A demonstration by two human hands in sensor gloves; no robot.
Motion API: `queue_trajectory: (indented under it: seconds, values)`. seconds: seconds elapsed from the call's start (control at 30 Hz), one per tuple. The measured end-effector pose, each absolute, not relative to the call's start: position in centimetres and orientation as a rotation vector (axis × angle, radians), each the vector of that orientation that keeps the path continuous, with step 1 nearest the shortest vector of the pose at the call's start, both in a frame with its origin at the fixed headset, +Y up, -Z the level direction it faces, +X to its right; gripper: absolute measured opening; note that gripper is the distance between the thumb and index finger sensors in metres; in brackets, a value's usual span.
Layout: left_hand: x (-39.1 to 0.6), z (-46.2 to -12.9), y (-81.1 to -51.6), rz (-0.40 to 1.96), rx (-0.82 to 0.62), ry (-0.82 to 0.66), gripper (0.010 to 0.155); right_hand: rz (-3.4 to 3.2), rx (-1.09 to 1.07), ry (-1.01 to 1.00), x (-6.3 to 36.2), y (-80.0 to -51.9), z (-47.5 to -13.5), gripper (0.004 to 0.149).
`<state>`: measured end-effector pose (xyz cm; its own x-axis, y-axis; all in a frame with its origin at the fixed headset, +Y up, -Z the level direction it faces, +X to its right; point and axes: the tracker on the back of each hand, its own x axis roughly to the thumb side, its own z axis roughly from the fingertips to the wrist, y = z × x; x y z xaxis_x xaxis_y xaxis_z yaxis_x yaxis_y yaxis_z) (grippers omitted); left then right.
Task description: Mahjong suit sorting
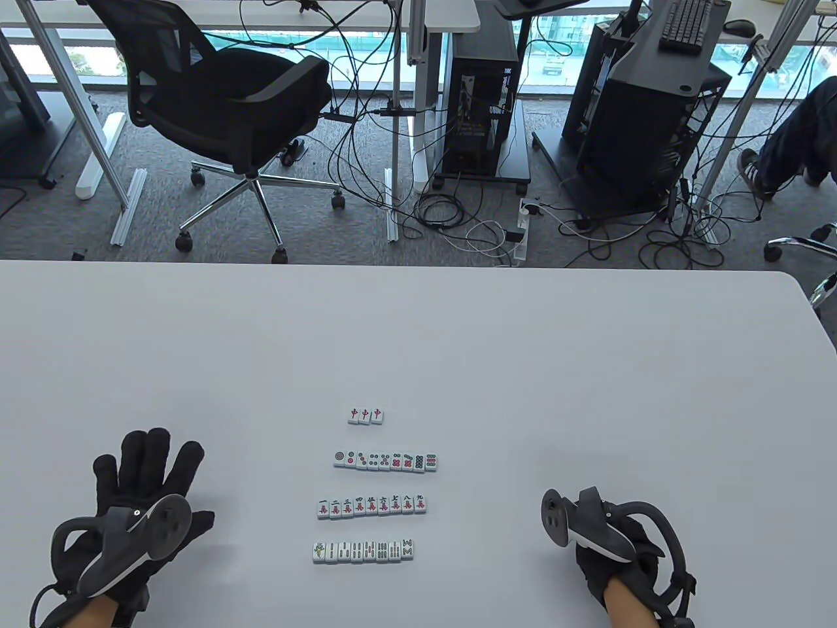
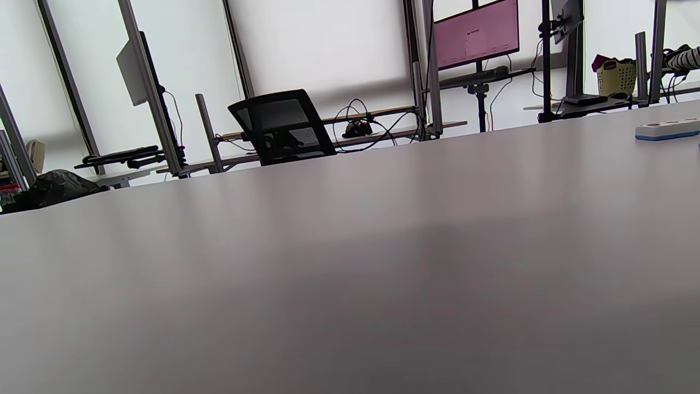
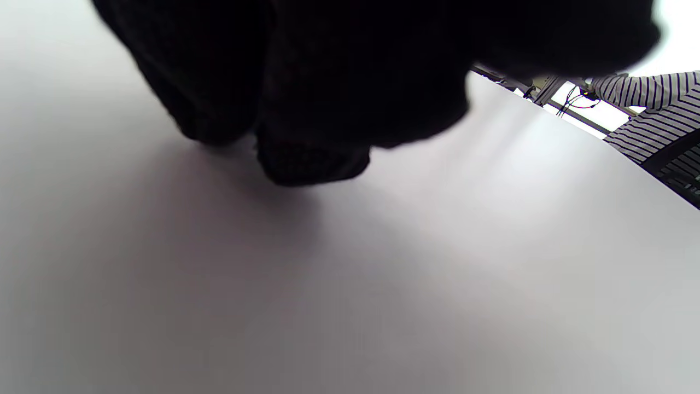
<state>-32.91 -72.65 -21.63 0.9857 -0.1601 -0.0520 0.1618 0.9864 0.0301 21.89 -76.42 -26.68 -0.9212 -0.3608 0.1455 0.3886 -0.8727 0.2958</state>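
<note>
1. One pale grey desk (image 1: 458,340) fills the lower half of the table view, with an office floor, a black swivel chair (image 1: 229,111) and tangled cables in the upper half.
2. Left hand (image 1: 131,510) lies flat on the desk at the lower left of the frame, palm down, its grip spread wide with all fingers apart and nothing in it; a grey tracker sits on its back.
3. Right hand (image 1: 608,543) rests at the lower right of the frame, its tracker hiding most of the glove. In the right wrist view the dark fingers (image 3: 311,158) curl down to the desk surface at the top of the frame; I cannot tell whether this grip is apart or together, and no tile shows in it.
4. Four rows of mahjong tiles lie face up in the lower centre of the table view, between the two hands and well apart from both.
5. Nearest the bottom edge is the bamboo row (image 1: 364,551).
6. Just above it lies the character row (image 1: 372,506), with red and black marks.
7. Above that is the circle row (image 1: 385,461).
8. Smallest and highest in the frame is the row of three red-dragon tiles (image 1: 365,415).
9. At the right edge of the left wrist view, a short white and blue strip of tiles (image 2: 667,129) lies on the desk.
</note>
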Motion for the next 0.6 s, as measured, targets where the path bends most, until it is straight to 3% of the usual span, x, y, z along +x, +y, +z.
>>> queue_trajectory:
  seconds: [0.4,0.6]
  values:
    - [-32.7,-21.5,-72.2,-0.154,0.059,0.038,0.092,-2.68,-0.212,-0.286,19.8,-76.5,-26.0,0.059]
    - [-32.8,-21.5,-72.2,-0.149,0.065,0.037,0.092,-2.798,-0.444,-0.096,13.9,-75.4,-24.5,0.059]
